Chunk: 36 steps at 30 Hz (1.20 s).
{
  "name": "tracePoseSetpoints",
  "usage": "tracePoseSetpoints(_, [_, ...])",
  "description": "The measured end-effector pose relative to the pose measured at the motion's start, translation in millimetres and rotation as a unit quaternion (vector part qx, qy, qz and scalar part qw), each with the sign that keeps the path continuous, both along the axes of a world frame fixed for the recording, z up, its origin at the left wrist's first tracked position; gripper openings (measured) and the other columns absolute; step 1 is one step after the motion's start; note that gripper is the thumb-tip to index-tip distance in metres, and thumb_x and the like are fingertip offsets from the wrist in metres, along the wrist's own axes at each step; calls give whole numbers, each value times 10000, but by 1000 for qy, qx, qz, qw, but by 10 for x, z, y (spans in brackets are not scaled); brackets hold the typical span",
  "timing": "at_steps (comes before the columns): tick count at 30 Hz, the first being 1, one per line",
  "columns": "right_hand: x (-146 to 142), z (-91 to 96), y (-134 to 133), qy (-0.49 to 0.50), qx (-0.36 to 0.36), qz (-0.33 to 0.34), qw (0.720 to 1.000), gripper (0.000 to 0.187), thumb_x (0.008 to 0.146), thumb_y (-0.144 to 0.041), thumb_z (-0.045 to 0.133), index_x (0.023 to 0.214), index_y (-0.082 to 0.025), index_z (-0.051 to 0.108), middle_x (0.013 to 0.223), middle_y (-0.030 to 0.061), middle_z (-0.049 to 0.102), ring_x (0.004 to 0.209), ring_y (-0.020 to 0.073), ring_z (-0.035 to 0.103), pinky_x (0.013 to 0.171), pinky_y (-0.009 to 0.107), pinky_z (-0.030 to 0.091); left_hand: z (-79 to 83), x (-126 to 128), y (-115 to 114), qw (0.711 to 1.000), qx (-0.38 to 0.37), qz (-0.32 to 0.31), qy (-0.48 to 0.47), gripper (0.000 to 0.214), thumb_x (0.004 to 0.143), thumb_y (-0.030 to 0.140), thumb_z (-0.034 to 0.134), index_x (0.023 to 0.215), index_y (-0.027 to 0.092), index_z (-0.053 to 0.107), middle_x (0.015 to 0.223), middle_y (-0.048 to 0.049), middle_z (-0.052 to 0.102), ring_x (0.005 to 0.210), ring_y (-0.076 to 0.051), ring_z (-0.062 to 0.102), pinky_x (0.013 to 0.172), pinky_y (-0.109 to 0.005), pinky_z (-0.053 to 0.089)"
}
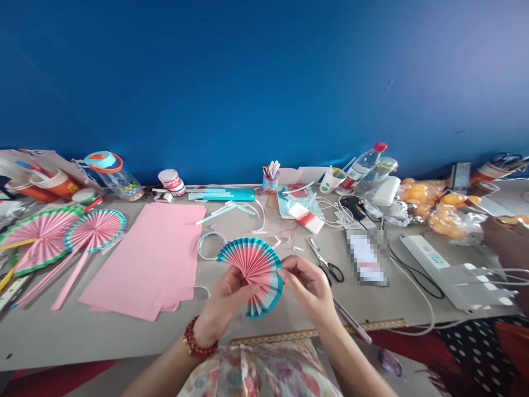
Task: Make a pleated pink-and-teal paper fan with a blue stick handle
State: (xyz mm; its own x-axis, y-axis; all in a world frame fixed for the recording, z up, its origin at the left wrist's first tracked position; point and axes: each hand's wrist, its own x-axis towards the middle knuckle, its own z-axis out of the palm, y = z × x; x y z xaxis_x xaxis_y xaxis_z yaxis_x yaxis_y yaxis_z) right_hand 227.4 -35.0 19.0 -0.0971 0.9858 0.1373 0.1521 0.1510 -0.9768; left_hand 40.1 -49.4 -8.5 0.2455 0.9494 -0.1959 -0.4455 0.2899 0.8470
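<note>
A pleated paper fan (258, 259), pink with a blue-green edge, is spread in a wide arc in front of me. My left hand (231, 298) grips it near the centre, where the folds meet, with the thumb over the front. At its right edge, my right hand (308, 284) pinches the blue border between thumb and fingertips. Just right of that hand lie scissors (326, 262) with black handles. A roll of clear tape (210, 246) rests behind the fan on the left, and a stack of pink paper (152, 248) lies further left.
Finished-looking fans (95, 230) lie at the left. Along the back stand a drink bottle (113, 175), a pen cup (270, 181) and a plastic bottle (363, 165). A phone (367, 258), power strip (438, 264) and white cables are at right; a wooden ruler (285, 335) lies along the front edge.
</note>
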Motion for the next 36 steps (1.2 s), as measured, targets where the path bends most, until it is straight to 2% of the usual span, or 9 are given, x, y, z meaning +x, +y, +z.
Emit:
tracePoseSetpoints(11, [-23, -24, 8, 13, 2, -11, 1000, 226, 900, -322, 601, 732, -175, 570, 656, -14, 504, 598, 110, 451, 543, 218, 384, 28, -52, 3, 999, 16, -30, 18, 317, 792, 287, 756, 1067, 181, 639, 1034, -63, 706, 950, -200, 650, 816, -291, 508])
tracePoseSetpoints(18, [-28, -14, -17, 12, 4, -5, 1000, 235, 918, -340, 597, 752, -175, 583, 660, -12, 519, 598, 110, 476, 547, 217, 401, 69, -51, -14, 1000, -6, -4, 4, 306, 768, 308, 784, 1013, 177, 656, 974, -55, 711, 924, -195, 647, 802, -281, 511])
tracePoseSetpoints(25, [-53, -13, -79, 28, -8, 62, 998, 203, 875, -337, 683, 995, -197, 599, 821, 10, 634, 687, 118, 582, 623, 214, 481, 32, -56, -13, 1000, 12, 14, -1, 260, 826, 295, 748, 1044, 196, 644, 1018, -38, 689, 938, -164, 632, 846, -277, 507])
tracePoseSetpoints(28, [-59, -65, -102, 12, 1, 47, 999, 196, 866, -299, 692, 1005, -205, 590, 825, 9, 649, 697, 118, 599, 638, 215, 497, 31, -64, -17, 1000, 21, 1, -1, 259, 828, 310, 748, 1040, 205, 642, 997, -32, 690, 906, -159, 636, 816, -274, 514])
tracePoseSetpoints(32, [-57, -129, -119, 1, 40, 1, 999, 137, 875, -276, 665, 971, -208, 593, 788, 8, 650, 675, 124, 605, 608, 219, 498, 49, -72, -18, 1000, 19, -1, 8, 324, 762, 349, 801, 1008, 190, 664, 986, -56, 709, 897, -183, 649, 788, -287, 528])
tracePoseSetpoints(36, [-37, -157, -140, -45, 78, -15, 996, 95, 882, -261, 638, 953, -215, 595, 767, 1, 642, 659, 130, 603, 609, 231, 499, -29, -93, -29, 998, 4, 46, 37, 317, 763, 382, 798, 979, 178, 687, 983, -62, 722, 926, -197, 656, 843, -305, 520])
